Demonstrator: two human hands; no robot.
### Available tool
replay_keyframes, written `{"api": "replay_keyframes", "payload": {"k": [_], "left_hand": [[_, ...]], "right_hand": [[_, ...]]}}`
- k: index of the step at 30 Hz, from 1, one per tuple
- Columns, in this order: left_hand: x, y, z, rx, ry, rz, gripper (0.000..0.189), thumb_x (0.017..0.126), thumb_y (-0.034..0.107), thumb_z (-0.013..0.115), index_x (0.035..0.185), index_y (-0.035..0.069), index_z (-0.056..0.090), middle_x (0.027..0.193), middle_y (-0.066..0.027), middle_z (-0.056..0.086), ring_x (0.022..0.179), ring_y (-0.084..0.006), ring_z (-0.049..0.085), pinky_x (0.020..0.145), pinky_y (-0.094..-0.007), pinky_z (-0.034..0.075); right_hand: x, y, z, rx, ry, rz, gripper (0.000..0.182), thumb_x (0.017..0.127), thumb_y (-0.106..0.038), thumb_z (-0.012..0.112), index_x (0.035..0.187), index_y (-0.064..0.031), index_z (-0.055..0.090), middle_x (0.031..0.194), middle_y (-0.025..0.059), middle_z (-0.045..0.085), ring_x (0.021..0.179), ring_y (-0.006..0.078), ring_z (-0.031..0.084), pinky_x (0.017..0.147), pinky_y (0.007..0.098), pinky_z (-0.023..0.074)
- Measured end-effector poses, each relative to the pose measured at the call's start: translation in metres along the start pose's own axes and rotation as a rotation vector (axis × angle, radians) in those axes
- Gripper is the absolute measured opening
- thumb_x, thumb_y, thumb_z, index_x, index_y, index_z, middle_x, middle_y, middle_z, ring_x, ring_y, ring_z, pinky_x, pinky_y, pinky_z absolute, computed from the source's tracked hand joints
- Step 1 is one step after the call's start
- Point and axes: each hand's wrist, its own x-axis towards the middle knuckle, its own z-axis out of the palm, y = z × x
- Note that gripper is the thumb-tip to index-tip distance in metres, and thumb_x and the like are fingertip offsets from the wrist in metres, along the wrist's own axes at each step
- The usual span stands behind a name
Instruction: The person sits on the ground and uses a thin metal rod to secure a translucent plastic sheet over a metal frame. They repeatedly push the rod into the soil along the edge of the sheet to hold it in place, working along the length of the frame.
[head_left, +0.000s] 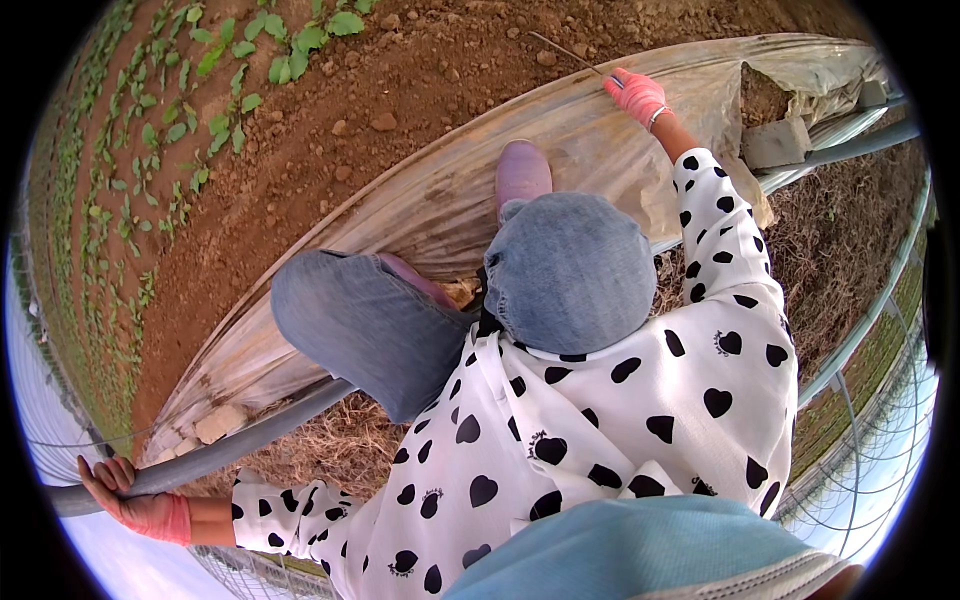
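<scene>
My right hand (636, 97), in a pink glove with a white cuff edge, grips a thin dark rod (566, 51). The rod points out over the bare soil (420, 90), past the edge of a dirty clear plastic sheet (442, 180). At the lower left, my left hand (131, 504) is curled about a grey pipe (247, 435); pink fabric covers its palm and wrist, while its fingers look bare. Between the hands are my bent knees in blue jeans (574, 274). One purple shoe (523, 171) stands on the sheet, and the other is partly hidden by my leg.
Rows of young green plants (217, 120) grow in the soil on the left. A concrete block (776, 142) rests by the torn sheet at right, and a pale stone (220, 424) lies beside the pipe. Dry grass (847, 232) covers the ground beyond the sheet.
</scene>
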Motion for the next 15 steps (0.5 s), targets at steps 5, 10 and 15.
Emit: {"api": "replay_keyframes", "payload": {"k": [5,10,15], "left_hand": [[-0.014,0.01,0.02,0.107,0.082,0.053,0.033,0.094,0.014,0.042,0.119,-0.003,0.054,0.074,0.0007,0.03,0.066,-0.0108,0.031,0.062,-0.022,0.03],[-0.007,0.01,0.017,0.083,0.049,0.052,0.032,0.094,0.015,0.043,0.118,0.0,0.057,0.075,0.0006,0.03,0.066,-0.0113,0.032,0.063,-0.0221,0.032],[-0.005,0.0,0.011,0.113,0.04,0.07,0.031,0.093,0.015,0.044,0.117,0.002,0.059,0.075,0.0008,0.029,0.066,-0.0114,0.03,0.062,-0.023,0.029]], "right_hand": [[-0.025,-0.055,0.011,0.014,-0.104,-0.242,0.044,0.089,-0.048,0.047,0.112,-0.0117,0.057,0.098,0.0172,0.066,0.093,0.0374,0.06,0.079,0.0451,0.0467],[-0.033,-0.114,0.023,0.004,-0.169,-0.457,0.042,0.09,-0.046,0.046,0.112,-0.0125,0.057,0.091,0.0152,0.067,0.088,0.0352,0.062,0.077,0.0455,0.0471],[-0.026,-0.09,0.009,-0.044,-0.176,-0.399,0.043,0.09,-0.046,0.046,0.112,-0.0118,0.059,0.095,0.0154,0.066,0.091,0.0359,0.061,0.078,0.0451,0.0474]]}}
